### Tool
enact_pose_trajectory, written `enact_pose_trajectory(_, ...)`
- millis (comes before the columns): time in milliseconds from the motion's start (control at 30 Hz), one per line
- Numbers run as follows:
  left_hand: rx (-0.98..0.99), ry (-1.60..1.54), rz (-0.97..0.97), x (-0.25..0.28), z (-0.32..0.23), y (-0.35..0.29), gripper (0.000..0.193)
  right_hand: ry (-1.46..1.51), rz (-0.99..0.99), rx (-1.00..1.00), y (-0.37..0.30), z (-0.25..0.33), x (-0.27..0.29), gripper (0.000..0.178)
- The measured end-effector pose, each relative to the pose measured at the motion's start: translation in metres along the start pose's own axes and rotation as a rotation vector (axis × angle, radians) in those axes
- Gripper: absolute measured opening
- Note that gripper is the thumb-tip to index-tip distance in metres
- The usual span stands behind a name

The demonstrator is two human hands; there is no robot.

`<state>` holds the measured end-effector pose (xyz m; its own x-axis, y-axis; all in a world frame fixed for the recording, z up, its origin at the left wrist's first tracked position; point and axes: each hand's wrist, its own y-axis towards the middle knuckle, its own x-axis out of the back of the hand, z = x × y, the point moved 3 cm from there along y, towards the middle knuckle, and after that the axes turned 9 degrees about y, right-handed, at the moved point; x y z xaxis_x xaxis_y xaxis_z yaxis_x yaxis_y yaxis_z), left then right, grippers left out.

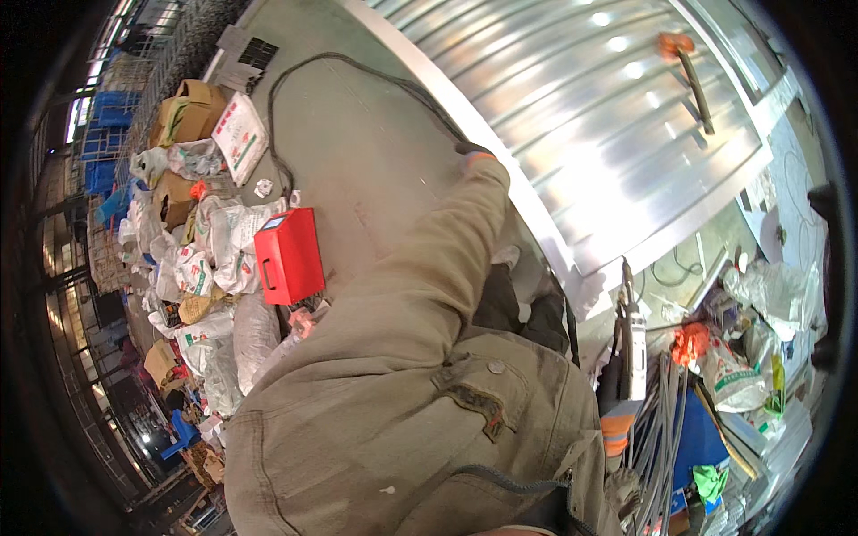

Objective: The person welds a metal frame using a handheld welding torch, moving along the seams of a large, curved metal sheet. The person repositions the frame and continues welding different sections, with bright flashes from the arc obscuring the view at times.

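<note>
A large ribbed metal panel (pixel 572 170) with a pale metal frame (pixel 534 204) lies ahead of me. My left arm stretches forward. My left hand (pixel 471 148), in a dark glove with an orange cuff, is at the frame's left edge; its fingers are mostly hidden. A black cable (pixel 375 70) runs close by it. My right hand (pixel 610 382), gloved the same way, is closed around a white welding gun (pixel 636 355). The gun's narrow metal nozzle points forward, near the frame's near corner. On the panel rests a hammer (pixel 695 89) with an orange head.
A red metal box (pixel 289 257) with a handle stands at left on the grey floor (pixel 357 161). Beyond it are heaped plastic bags (pixel 219 237) and cardboard boxes (pixel 192 109). At lower right lie thin metal rods (pixel 659 438), a blue board (pixel 694 447) and more bags (pixel 733 375).
</note>
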<state>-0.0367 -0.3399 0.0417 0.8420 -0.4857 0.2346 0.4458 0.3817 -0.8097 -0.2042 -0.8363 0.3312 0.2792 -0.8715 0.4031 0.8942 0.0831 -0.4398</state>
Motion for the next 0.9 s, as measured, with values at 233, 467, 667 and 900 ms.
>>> enact_pose_trajectory(233,-0.150,-0.043,-0.116,0.013,-0.010,0.008,0.057,-0.015,-0.056,-0.150,-0.038,-0.022,-0.022,0.031)
enact_pose_trajectory(467,-0.110,-0.035,-0.149,0.018,-0.021,0.043,0.051,-0.006,-0.167,0.152,-0.059,0.003,-0.046,0.035)
enact_pose_trajectory(667,0.005,-0.163,-0.308,0.005,-0.005,0.043,0.050,-0.040,-0.160,0.194,-0.091,0.013,-0.051,0.040)
enact_pose_trajectory(900,0.040,-0.289,-0.202,0.039,0.019,-0.016,0.049,0.090,-0.154,-0.024,-0.095,-0.010,-0.055,0.027)
